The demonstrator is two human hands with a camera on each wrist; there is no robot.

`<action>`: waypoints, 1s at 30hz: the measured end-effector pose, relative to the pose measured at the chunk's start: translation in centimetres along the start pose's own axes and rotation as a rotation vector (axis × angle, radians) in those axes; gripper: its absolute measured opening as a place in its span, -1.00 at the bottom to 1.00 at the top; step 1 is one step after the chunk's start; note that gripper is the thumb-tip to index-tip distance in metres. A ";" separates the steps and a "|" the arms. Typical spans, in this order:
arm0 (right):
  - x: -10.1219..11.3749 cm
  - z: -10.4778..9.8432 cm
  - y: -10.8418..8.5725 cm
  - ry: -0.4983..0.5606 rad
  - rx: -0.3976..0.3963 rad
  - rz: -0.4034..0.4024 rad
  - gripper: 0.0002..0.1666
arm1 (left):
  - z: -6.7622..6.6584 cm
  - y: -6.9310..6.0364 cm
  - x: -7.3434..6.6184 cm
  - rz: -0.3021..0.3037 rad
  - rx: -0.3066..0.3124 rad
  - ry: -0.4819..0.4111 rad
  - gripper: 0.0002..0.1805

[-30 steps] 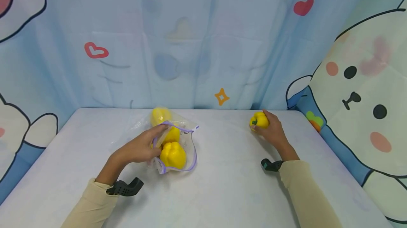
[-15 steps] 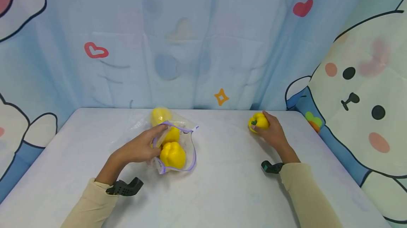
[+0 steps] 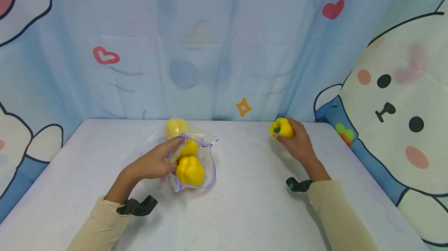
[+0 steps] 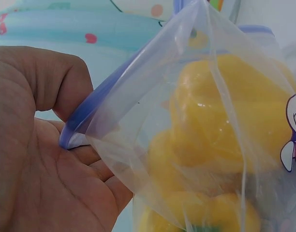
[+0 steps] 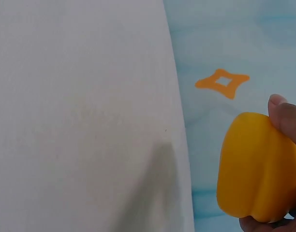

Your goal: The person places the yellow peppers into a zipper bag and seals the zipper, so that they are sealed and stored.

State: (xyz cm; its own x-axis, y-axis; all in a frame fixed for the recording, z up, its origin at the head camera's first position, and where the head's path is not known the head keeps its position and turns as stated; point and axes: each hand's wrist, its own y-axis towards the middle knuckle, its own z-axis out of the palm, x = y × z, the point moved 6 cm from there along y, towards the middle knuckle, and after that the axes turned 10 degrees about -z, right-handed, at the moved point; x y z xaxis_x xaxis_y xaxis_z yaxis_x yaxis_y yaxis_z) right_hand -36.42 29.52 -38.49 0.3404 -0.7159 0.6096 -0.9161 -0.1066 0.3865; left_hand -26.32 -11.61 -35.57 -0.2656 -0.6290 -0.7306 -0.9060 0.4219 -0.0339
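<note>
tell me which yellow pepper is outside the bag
The yellow pepper gripped by the right hand, well apart from the bag. The other yellow peppers in sight are inside that clear, purple-rimmed bag, which the left hand holds.

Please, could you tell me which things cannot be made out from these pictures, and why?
Head view: count of yellow bell peppers inside the clear plastic bag with purple rim; they overlap, and the left hand covers part.
Left wrist view: the rest of the coloured cartoon print on the bag, cut by the right edge.
Right wrist view: most of the right hand gripping a single yellow bell pepper, cut by the right edge.
</note>
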 end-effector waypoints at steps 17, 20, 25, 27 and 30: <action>7.0 1.7 -0.5 0.092 0.064 -0.204 -0.07 | 0.1 0.0 0.0 0.011 0.012 -0.009 -0.18; 8.5 1.9 -0.9 0.107 0.068 -0.267 -0.09 | 0.0 0.0 -0.1 0.009 0.009 0.001 -0.18; 10.5 2.4 -1.6 0.141 0.085 -0.350 -0.11 | 0.0 -0.1 0.0 0.021 0.010 -0.009 -0.18; 11.2 2.7 -1.9 0.168 0.095 -0.367 -0.13 | 0.0 -0.1 0.0 0.031 0.011 -0.013 -0.18; 12.0 3.0 -2.3 0.205 0.106 -0.386 -0.16 | -0.1 -0.1 0.0 0.040 0.007 -0.010 -0.17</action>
State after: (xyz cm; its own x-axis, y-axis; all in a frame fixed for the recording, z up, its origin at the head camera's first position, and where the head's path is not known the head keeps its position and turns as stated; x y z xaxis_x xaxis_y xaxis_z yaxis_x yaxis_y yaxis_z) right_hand -30.83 19.07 -34.15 0.6866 -0.4594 0.5636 -0.7269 -0.4164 0.5461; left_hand -26.25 -11.70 -35.52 -0.2979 -0.6053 -0.7382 -0.8925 0.4509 -0.0095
